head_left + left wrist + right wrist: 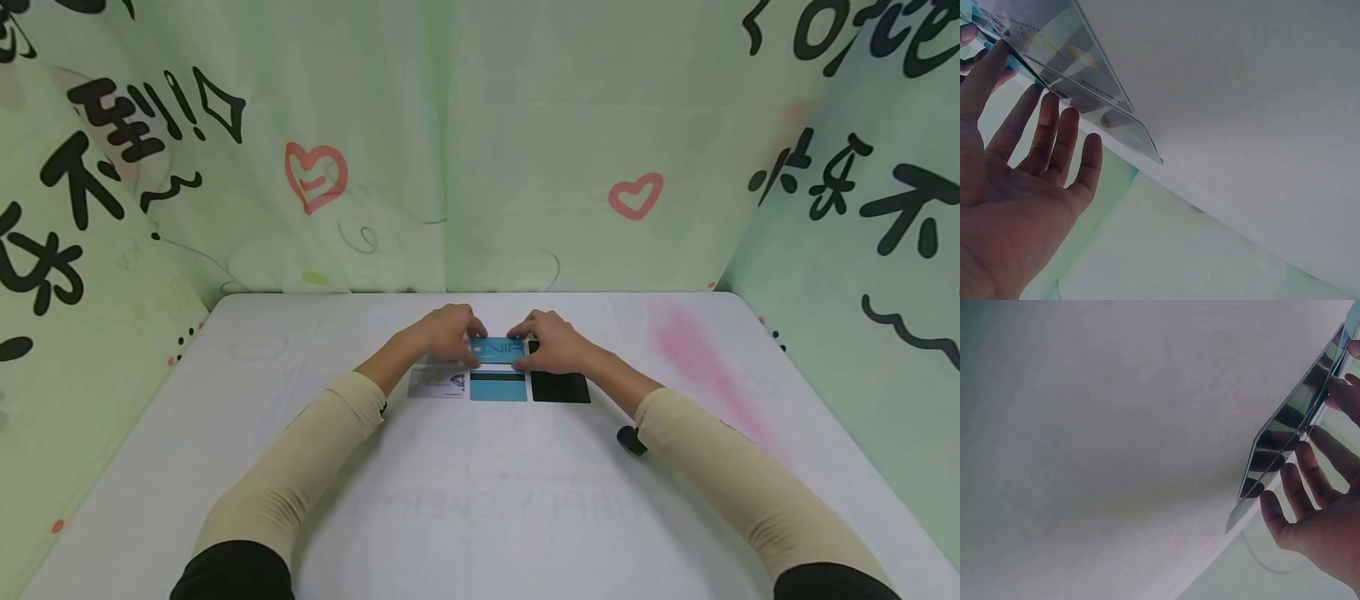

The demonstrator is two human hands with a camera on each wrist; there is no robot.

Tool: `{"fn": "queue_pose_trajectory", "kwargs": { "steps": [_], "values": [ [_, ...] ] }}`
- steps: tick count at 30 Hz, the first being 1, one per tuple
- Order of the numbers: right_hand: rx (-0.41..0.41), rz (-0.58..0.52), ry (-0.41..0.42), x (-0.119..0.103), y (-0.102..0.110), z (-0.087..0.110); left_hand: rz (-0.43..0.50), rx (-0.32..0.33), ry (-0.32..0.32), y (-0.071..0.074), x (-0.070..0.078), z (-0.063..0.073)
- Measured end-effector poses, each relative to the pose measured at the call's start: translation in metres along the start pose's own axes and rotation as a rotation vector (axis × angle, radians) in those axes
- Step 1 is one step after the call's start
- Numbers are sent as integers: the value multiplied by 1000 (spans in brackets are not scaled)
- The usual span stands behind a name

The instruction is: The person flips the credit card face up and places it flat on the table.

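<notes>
At wht table (480, 492), L hand (444, 332) & R hand (557, 343) pinch 1 blue VIP card (497, 351), opp. ends.

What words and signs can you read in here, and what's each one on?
"VIP": on the upper blue card.
"不": big and black, on both sides of the green curtain; its other black writing is cut off or unclear.
Red hearts: two signs, no words, on the curtain's back.
Pale card: print too small to read.
White table: letters too faint to read.
</notes>
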State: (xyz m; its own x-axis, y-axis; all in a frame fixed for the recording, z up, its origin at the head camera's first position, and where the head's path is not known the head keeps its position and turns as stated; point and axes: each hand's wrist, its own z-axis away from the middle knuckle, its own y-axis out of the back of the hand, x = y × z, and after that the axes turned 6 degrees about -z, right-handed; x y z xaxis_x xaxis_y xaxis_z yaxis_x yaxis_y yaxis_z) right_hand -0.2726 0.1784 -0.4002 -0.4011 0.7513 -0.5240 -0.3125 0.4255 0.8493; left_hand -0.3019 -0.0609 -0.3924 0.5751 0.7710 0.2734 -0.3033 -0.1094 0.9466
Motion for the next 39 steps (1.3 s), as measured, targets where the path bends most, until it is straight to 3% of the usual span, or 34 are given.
{"fn": "queue_pose_trajectory", "kwargs": {
  "steps": [7,13,24,30,39],
  "values": [
    [4,20,12,1,-1,0,-3,-1,10,0,1,2],
    [23,21,38,0,0,2,35,40,5,1,-2,5],
    [72,-42,91,-8,-1,17,239,66,-37,-1,-3,24],
    [70,-66,131,-11,-4,26,327,75,-94,-5,-6,34],
    [44,-105,144,-13,-8,38,315,42,-115,-11,1,46]
  ]
}}
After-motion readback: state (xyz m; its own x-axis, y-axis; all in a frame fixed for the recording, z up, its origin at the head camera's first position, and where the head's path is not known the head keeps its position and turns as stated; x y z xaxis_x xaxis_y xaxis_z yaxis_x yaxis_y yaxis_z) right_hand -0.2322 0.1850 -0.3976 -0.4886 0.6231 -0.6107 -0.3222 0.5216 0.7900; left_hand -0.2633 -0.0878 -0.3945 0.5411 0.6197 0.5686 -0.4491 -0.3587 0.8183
